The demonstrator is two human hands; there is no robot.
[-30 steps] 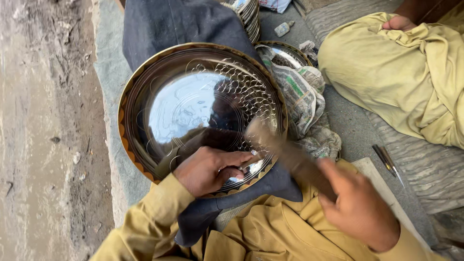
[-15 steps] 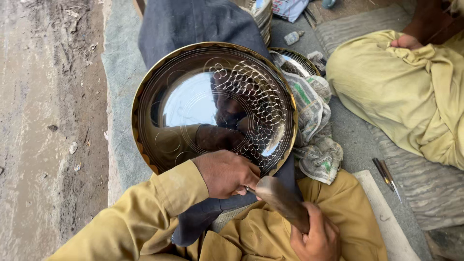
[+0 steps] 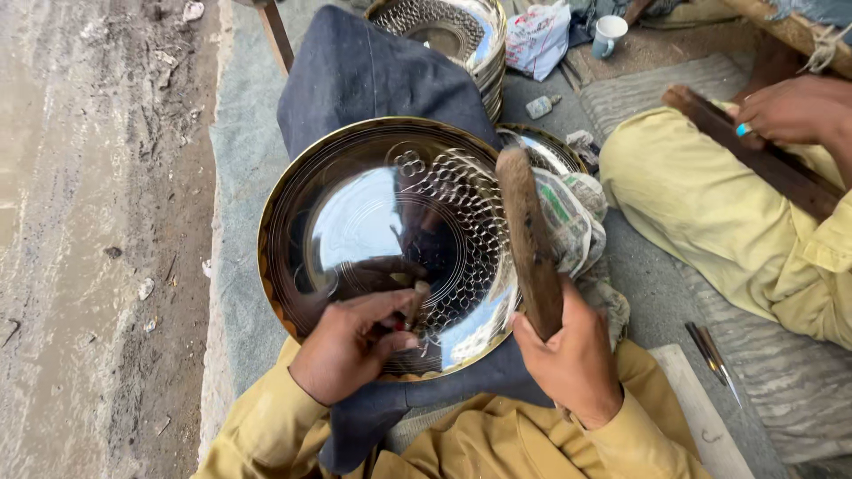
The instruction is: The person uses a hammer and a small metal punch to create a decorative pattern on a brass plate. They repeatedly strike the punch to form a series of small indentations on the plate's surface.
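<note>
Your left hand [image 3: 348,348] pinches a small punch [image 3: 414,303] upright against the patterned face of the shiny round metal tray [image 3: 373,222], which rests on dark cloth [image 3: 373,80] over your lap. Your right hand [image 3: 572,359] clenches a wooden mallet [image 3: 528,235], raised above the tray's right rim. Bare ground [image 3: 89,239] lies open on the left; another person's knee [image 3: 710,204] crowds the right.

White printed bag [image 3: 539,37], top centre
</note>
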